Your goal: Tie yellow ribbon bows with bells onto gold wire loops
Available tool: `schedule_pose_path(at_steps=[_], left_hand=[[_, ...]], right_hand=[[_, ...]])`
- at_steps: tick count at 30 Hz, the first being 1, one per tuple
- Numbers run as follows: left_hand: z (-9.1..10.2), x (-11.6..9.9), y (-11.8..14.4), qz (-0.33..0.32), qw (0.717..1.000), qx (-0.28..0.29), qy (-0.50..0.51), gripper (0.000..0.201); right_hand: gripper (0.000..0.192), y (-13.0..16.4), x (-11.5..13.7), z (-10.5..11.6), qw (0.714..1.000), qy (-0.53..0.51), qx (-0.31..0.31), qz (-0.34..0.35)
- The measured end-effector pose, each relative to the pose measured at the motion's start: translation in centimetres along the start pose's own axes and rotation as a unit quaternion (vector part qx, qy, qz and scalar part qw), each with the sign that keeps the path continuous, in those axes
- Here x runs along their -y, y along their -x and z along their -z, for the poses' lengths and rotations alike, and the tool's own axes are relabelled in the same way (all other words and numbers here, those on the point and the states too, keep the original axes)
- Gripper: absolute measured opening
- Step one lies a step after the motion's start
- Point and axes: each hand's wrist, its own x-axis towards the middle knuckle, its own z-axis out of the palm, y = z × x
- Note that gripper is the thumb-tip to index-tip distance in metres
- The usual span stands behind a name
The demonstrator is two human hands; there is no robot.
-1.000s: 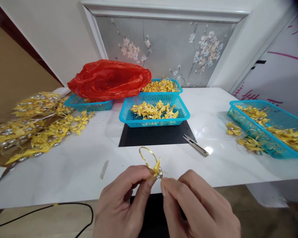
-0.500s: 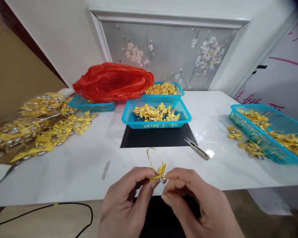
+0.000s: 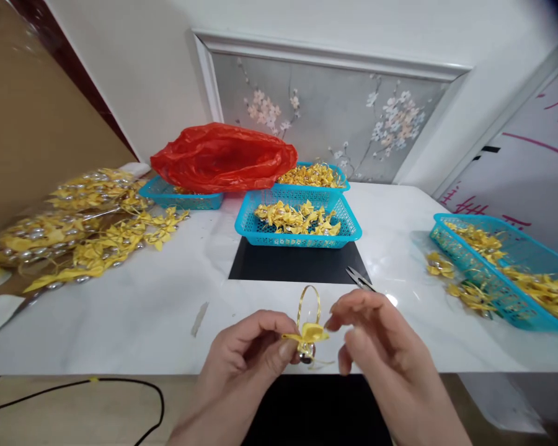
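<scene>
Between the thumb and forefinger of my left hand [image 3: 251,356] is a yellow ribbon flower [image 3: 314,332] with silvery beads at its lower side. A loop of gold cord [image 3: 309,294] rises from it, and a thin loose end sticks out to the right below. My right hand [image 3: 381,347] is just right of the flower, fingers curved and apart, with nothing visible in them. Behind that hand lie thread snips [image 3: 359,277], their handles partly hidden by its fingers.
Blue baskets [image 3: 297,240] of yellow flowers stand at the back, one under a red plastic bag [image 3: 223,161]. Another blue basket [image 3: 530,303] is at right, with loose flowers [image 3: 439,265] beside it. Beaded flower bundles [image 3: 106,248] lie left. A black mat [image 3: 297,263] sits mid-table.
My right hand has let go of the flower's beads and moved right, its fingers opening. The flower has turned in my left hand, its cord loop now upright. The view has shifted slightly.
</scene>
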Motion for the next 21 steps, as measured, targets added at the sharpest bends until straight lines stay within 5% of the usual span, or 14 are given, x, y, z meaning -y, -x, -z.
schedule_pose_path(at_steps=[3, 6, 9, 15, 21], left_hand=[[-0.1, -0.1, -0.1, 0.052, 0.995, 0.022, 0.076, 0.013], [-0.3, -0.3, 0.0, 0.075, 0.99, 0.058, 0.104, 0.016], [-0.4, -0.3, 0.1, 0.073, 0.99, 0.072, 0.095, 0.02], [0.0, -0.1, 0.2, 0.075, 0.994, 0.078, 0.028, 0.018], [-0.1, 0.0, -0.3, 0.039, 0.997, 0.053, -0.027, 0.016]], right_hand=[[0.023, -0.9, -1.5, 0.7, 0.994, -0.075, 0.05, -0.054], [0.023, -1.3, -2.4, 0.1, 0.95, -0.214, 0.157, -0.164], [0.019, -1.3, -2.8, -1.0, 0.91, -0.302, 0.204, -0.196], [0.016, -1.5, -3.0, -1.3, 0.906, -0.334, 0.191, -0.177], [0.027, -1.6, -2.8, -1.3, 0.939, -0.299, 0.092, -0.145]])
